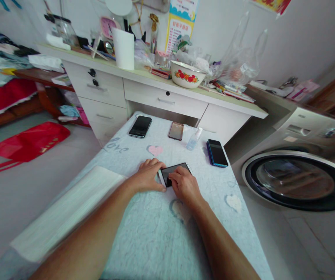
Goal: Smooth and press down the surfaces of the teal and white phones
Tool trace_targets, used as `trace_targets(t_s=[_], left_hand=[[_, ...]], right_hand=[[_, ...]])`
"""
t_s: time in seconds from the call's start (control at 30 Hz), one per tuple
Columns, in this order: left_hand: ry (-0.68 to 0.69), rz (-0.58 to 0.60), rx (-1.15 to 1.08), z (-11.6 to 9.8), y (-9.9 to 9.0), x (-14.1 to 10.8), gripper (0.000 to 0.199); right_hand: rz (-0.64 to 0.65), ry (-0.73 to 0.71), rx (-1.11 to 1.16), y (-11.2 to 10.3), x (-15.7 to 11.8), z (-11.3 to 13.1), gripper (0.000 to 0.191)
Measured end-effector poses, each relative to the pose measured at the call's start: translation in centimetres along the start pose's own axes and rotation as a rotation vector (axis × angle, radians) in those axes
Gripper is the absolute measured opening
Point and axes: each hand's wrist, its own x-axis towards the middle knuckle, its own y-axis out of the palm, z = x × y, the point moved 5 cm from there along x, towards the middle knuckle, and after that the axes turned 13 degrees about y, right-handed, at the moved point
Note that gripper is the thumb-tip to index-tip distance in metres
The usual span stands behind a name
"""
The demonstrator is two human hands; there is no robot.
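Note:
A white-edged smartphone (169,170) lies face up, slightly turned, on the pale blue cloth covering the table. My left hand (148,175) grips its left end, thumb at the near corner and fingers at the far one. Over the dark screen, my right hand (186,186) is closed with its fingertips pressed on the glass. Whether anything is pinched in those fingers is hidden. Beyond the hands are a black phone (140,126), a brownish phone case (176,131), a clear spray bottle (193,140) and a blue-edged phone (217,153).
A long white paper strip (71,214) lies along the table's left side. Behind stands a white desk (155,95) bearing a paper roll (123,48), a flowered bowl (186,74) and clutter. A washing machine (295,128) is at right; a red bag (33,142) lies on the floor.

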Motion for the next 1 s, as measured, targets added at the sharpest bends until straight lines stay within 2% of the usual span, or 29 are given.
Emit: trace_targets(t_s=[0.27, 0.73, 1.0], left_hand=[[-0.006, -0.002, -0.010, 0.0, 0.0, 0.0, 0.067], [-0.006, -0.007, 0.004, 0.0, 0.0, 0.0, 0.068], [-0.019, -0.004, -0.001, 0.0, 0.0, 0.0, 0.068]], right_hand=[[0.041, -0.097, 0.029, 0.2, -0.4, 0.8, 0.019], [0.011, -0.044, -0.023, 0.8, 0.1, 1.0, 0.019], [0.039, -0.061, -0.007, 0.4, 0.0, 1.1, 0.020]])
